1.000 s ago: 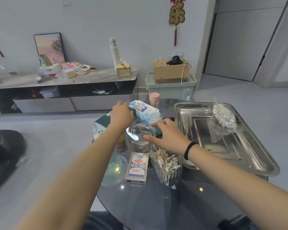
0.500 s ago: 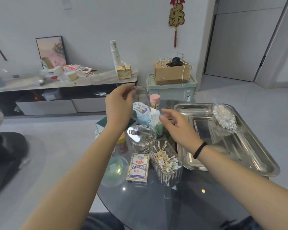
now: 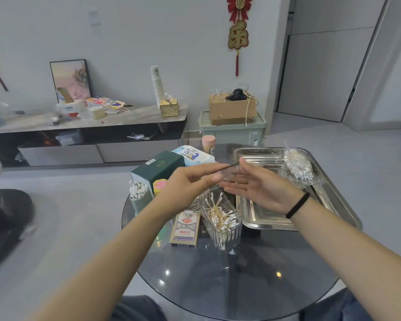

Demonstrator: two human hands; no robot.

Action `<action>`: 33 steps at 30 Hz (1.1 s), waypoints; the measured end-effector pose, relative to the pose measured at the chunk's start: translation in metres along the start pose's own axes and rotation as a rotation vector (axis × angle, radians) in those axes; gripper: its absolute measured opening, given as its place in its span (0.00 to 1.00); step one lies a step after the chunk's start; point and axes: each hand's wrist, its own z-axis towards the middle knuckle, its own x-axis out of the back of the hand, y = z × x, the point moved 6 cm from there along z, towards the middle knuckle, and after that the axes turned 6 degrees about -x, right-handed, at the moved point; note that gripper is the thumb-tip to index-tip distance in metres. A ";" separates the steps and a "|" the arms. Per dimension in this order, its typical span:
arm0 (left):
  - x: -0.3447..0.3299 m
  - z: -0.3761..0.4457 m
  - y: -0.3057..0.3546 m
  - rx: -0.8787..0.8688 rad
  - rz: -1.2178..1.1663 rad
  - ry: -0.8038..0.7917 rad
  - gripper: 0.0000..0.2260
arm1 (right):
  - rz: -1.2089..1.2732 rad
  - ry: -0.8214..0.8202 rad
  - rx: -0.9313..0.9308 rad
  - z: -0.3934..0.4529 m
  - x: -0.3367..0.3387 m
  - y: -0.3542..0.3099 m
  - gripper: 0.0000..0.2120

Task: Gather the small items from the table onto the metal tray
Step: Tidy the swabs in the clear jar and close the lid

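1. The left hand [image 3: 190, 186] is raised above the table [image 3: 241, 281], fingers [image 3: 212, 169] pinched narrowly on a clear lid [image 3: 229, 173] held edge-on.
2. The right hand [image 3: 262, 186] is palm-up just beside the lid, fingers [image 3: 236, 188] extended and spread wide; the lid's right end lies over them, but contact cannot be confirmed. A black band [image 3: 298, 205] sits on the right wrist.
3. The metal tray [image 3: 340, 205] rests on the right side of the table. A clear bag of cotton swabs [image 3: 298, 166] lies in its far right corner.
4. A clear ribbed container of cotton swabs [image 3: 221, 218] stands open on the table, just left of the tray and below the hands.
5. A playing card box [image 3: 186, 228] lies flat just left of that container.
6. A green tube of cotton swabs [image 3: 139, 196] stands near the left table edge, beside a dark green box [image 3: 159, 169].
7. A tissue pack [image 3: 193, 155] and a pink-capped jar [image 3: 208, 144] are at the far edge.
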 end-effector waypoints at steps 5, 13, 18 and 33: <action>-0.011 -0.016 -0.023 0.127 0.156 -0.227 0.18 | -0.053 -0.154 -0.028 -0.003 -0.005 0.011 0.24; -0.023 -0.025 -0.052 0.242 0.474 -0.303 0.42 | -0.378 0.024 -0.009 0.003 -0.002 0.034 0.25; -0.023 -0.024 -0.066 0.236 0.496 -0.336 0.43 | -0.583 0.036 -0.031 0.004 -0.005 0.042 0.25; -0.032 -0.021 -0.075 0.135 0.585 -0.287 0.48 | -0.742 0.124 0.042 0.007 -0.002 0.040 0.26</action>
